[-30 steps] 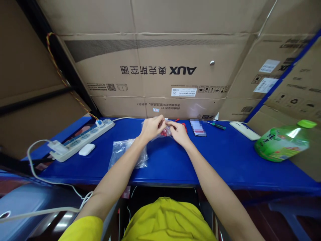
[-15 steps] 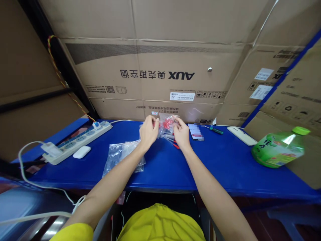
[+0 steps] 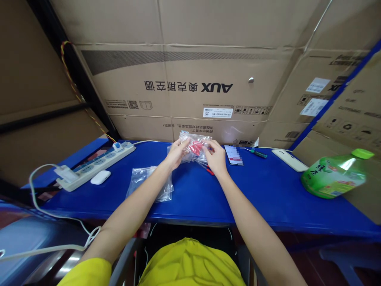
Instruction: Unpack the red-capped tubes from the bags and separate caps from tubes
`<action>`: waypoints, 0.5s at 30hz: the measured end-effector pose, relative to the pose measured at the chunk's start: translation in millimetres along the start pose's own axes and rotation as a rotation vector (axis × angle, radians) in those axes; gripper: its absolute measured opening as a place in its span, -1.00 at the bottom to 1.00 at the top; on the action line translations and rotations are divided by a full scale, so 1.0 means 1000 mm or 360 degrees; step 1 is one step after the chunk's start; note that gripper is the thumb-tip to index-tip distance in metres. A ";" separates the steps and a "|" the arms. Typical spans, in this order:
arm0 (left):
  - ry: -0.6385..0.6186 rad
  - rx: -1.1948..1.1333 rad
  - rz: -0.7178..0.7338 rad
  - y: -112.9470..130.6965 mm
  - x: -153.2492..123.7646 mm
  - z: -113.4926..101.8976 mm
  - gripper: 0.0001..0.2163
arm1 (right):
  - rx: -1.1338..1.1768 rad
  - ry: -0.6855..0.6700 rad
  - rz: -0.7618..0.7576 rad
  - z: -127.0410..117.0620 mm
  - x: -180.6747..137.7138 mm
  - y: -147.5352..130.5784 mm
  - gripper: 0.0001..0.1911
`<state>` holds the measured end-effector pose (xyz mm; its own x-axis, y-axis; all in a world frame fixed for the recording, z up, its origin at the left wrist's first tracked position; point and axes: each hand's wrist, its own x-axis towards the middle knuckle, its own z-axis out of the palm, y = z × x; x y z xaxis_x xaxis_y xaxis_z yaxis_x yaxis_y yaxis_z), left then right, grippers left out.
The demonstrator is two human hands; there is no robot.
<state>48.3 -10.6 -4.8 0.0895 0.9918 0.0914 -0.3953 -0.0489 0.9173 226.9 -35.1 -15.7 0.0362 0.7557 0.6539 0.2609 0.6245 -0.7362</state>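
One crumpled clear plastic bag point(image 3: 149, 184) lay nearest on the blue table point(image 3: 268, 198). Beyond it, the left hand point(image 3: 175, 153) and right hand point(image 3: 214, 158) both pinched one small transparent pouch of red pieces point(image 3: 195, 146), held just above the table. One green-handled screwdriver point(image 3: 258, 153) lay farther back.

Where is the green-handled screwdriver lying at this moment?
In the head view, the screwdriver lies at the back right of the blue table, between the phone and the white device.
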 end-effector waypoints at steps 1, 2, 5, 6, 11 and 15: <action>0.0008 -0.0011 0.0028 0.000 0.000 0.000 -0.59 | -0.0110 0.0011 -0.0021 -0.001 0.000 -0.001 -0.74; 0.0013 -0.0017 0.0054 0.001 0.000 0.000 -0.58 | -0.0216 0.0020 -0.0040 -0.003 -0.001 -0.001 -0.74; 0.0033 0.0016 0.0110 0.002 0.001 0.000 -0.55 | -0.0440 -0.0006 -0.0107 -0.005 0.000 0.001 -0.72; 0.0046 0.0034 0.0125 0.002 0.001 0.000 -0.54 | -0.0469 -0.0045 -0.0121 -0.005 0.000 0.002 -0.71; 0.0045 -0.0010 0.0138 0.002 0.002 0.000 -0.60 | -0.0324 -0.0263 -0.0067 0.000 0.000 0.006 -0.63; -0.0037 -0.0112 -0.0015 0.000 0.002 -0.001 -0.69 | -0.0197 -0.0202 0.0089 0.001 0.000 0.004 -0.57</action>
<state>47.3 -8.3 -4.9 0.1146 0.9891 0.0924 -0.4574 -0.0301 0.8887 227.1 -32.3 -18.8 -0.0662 0.8124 0.5793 0.3787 0.5576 -0.7387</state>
